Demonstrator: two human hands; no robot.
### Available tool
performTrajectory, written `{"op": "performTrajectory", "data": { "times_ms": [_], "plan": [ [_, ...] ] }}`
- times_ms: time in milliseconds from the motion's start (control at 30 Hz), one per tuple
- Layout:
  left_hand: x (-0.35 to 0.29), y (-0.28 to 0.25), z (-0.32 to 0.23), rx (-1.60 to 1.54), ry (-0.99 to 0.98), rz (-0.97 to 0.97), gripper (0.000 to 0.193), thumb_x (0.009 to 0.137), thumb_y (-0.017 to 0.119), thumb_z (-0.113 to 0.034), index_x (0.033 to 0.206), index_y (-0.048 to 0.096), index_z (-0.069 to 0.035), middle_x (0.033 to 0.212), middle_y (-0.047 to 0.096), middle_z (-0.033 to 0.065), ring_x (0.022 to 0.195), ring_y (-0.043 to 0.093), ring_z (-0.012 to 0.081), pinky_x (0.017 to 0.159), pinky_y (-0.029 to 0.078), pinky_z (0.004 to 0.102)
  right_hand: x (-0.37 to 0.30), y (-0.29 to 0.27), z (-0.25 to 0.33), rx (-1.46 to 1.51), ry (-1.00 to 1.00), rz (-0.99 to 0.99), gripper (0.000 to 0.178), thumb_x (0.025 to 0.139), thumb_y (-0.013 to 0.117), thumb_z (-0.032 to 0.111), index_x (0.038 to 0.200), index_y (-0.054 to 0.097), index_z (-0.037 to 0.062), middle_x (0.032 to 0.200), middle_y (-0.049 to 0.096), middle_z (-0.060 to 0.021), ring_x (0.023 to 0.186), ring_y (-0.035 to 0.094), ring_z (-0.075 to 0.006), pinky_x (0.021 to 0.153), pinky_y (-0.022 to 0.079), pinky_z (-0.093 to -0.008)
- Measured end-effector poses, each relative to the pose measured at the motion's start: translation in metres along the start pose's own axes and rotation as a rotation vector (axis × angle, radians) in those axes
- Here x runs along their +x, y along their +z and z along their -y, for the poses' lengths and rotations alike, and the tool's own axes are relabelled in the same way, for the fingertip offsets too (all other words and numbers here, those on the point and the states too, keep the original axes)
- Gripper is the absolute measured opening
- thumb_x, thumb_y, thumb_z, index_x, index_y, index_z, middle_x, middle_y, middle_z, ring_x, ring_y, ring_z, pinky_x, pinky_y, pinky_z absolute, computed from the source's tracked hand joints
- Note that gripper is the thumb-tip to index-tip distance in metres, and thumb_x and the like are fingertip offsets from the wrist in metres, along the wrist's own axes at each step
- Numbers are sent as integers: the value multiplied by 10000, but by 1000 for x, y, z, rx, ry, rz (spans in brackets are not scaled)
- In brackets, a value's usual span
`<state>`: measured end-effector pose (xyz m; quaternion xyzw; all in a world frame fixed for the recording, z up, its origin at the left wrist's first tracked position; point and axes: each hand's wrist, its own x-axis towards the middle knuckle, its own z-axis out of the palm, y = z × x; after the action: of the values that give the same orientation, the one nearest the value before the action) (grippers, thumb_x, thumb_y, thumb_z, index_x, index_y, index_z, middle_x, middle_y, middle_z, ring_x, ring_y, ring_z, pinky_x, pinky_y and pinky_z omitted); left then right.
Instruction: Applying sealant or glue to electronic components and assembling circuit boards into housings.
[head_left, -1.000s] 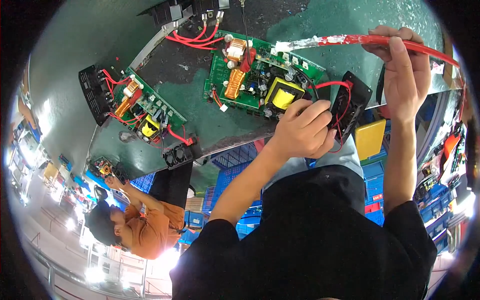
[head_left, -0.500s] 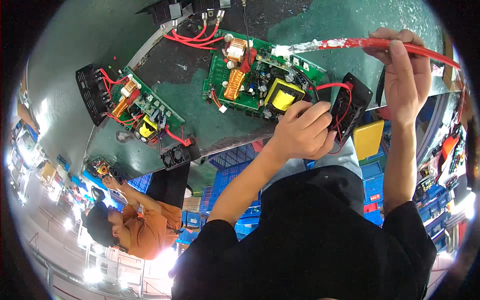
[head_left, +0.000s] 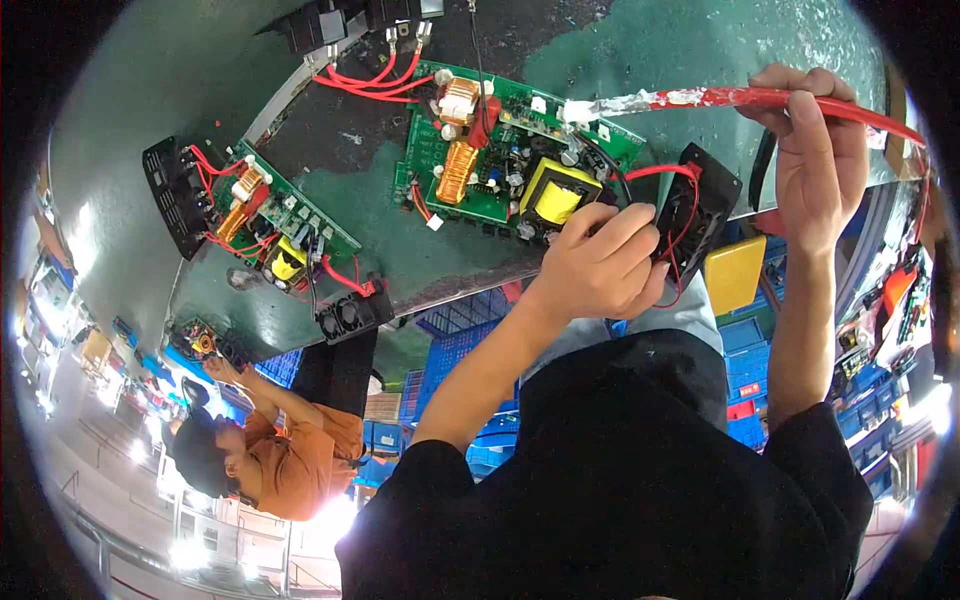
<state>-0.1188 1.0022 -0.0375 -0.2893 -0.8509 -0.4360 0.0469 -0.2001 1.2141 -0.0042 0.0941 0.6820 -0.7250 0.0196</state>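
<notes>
My right hand (head_left: 822, 165) is closed round the red handle of a brush (head_left: 715, 97) smeared with white paste. Its white tip rests over the far right edge of a green circuit board (head_left: 425, 150), beside small white dabs (head_left: 538, 104). The board carries copper coils (head_left: 458, 172) and a yellow transformer (head_left: 556, 203). At the board's near right corner, my left hand (head_left: 600, 262) is curled, fingers together; what they pinch is hidden. A black cable (head_left: 610, 165) runs down to these fingers. Just right of them a black fan unit (head_left: 697, 215) hangs on red wires.
A second green board (head_left: 290, 215) with a black panel (head_left: 172, 198) and a fan pair (head_left: 350, 313) lies left on the table (head_left: 430, 270). Black panels (head_left: 315, 28) stand at the back. A co-worker in orange (head_left: 300, 460) works at far left. Blue crates (head_left: 455, 365) sit below.
The brush tip has moved slightly right along the board's edge, and a white dab now shows where it was. My left hand stays at the near corner.
</notes>
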Motion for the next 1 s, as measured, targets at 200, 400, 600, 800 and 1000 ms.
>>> {"op": "performTrajectory", "data": {
  "times_ms": [200, 400, 600, 800, 1000],
  "plan": [
    [1, 1, 0, 11, 2, 4, 160, 657, 619, -211, 557, 551, -106, 816, 608, 4, 955, 580, 182, 711, 424, 339, 2, -2, -1, -2, 10, 42, 192, 926, 390, 19, 1097, 427, -60, 1088, 530, -258, 944, 598, -260, 848, 515, -374],
    [1, 1, 0, 17, 2, 13, 160, 664, 619, -214, 562, 554, -109, 816, 611, 5, 950, 582, 180, 693, 423, 335, 2, 0, 2, 5, -9, -5, 190, 925, 387, 20, 1090, 426, -66, 1090, 526, -258, 948, 597, -264, 853, 512, -385],
    [-1, 2, 0, 18, 1, 14, 163, 669, 617, -219, 563, 554, -112, 825, 612, 1, 963, 578, 171, 696, 425, 333, 1, -3, 2, -19, -2, -3, 194, 922, 383, 13, 1097, 417, -65, 1086, 528, -258, 947, 598, -265, 854, 510, -384],
    [-1, 1, -1, 24, -1, 23, 158, 674, 616, -218, 573, 559, -111, 828, 611, 0, 962, 577, 171, 706, 426, 334, 0, -2, 0, -26, 30, -21, 200, 923, 394, 30, 1099, 416, -61, 1082, 529, -257, 952, 598, -267, 851, 513, -378],
    [1, 1, -1, 16, -6, 15, 166, 677, 612, -214, 572, 565, -94, 818, 600, 10, 964, 567, 170, 726, 428, 328, 3, -9, 5, -2, 22, 36, 203, 923, 398, 35, 1104, 414, -55, 1085, 526, -254, 956, 598, -263, 855, 511, -371]
  ]
}}
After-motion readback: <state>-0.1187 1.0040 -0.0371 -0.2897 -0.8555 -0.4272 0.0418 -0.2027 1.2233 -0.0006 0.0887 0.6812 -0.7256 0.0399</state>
